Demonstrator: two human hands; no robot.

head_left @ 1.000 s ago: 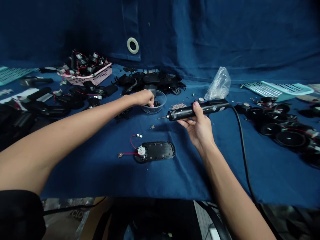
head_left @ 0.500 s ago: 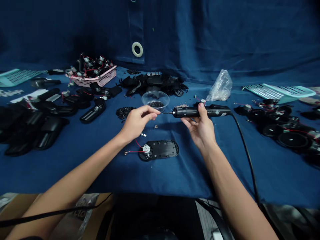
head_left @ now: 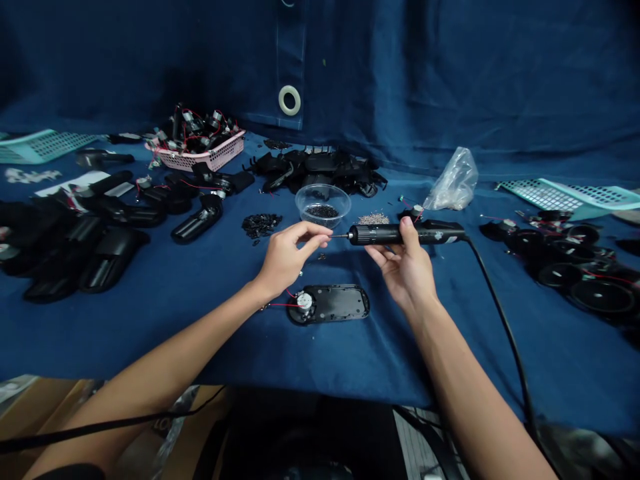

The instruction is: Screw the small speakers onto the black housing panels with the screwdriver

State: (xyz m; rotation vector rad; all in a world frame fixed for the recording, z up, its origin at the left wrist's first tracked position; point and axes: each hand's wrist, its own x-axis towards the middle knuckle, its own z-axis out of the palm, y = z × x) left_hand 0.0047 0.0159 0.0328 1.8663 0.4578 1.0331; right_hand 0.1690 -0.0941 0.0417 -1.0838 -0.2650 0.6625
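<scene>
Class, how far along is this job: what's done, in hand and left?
Seemingly done: the motor sits in the black shell. In hand: right hand holds the driver, left hand pinches at its bit. Apparently left: tucking in the red wires, which trail outside the shell.

Bowl (head_left: 323, 205) behind motor panel (head_left: 334, 304), screw pile (head_left: 373, 219) right of bowl, basket (head_left: 200, 159) behind left, plastic bag (head_left: 454, 180) behind right

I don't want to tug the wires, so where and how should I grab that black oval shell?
Probably best to pinch the black oval shell by its two long edges near the right end, coming from above. It lies flat with its rim up, and the silver motor and red wires are at the left end.
</scene>
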